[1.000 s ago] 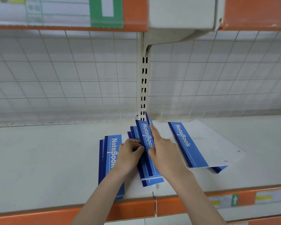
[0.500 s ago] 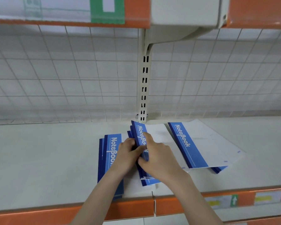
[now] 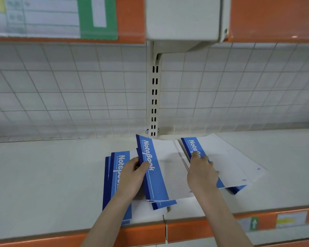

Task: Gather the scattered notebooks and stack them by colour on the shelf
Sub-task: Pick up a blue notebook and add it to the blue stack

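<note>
Head view, looking down onto the white shelf (image 3: 43, 184), and every notebook in sight is blue and white, so the colour sorting looks simple; the gathering is what remains. Three loose clusters lie here. On the left, a small pile of notebooks (image 3: 114, 175) lies flat near the orange front edge, roughly squared. In the middle, the left hand (image 3: 132, 177) grips the spine edge of a middle bundle (image 3: 155, 175), thumb on the cover, fingers curled underneath, a few copies fanned out below it. Over on the right, the right hand (image 3: 201, 172) rests on the right-hand notebooks (image 3: 221, 157); its fingers are laid over the blue band, pressing or starting to slide it, though whether they hook an edge I cannot tell. Those copies lie skewed, overlapping the middle bundle.

My read: roughly midway. Everything visible is on the shelf already, but nothing is one tidy stack yet. Merging the three clusters and squaring the edges is left.
</note>
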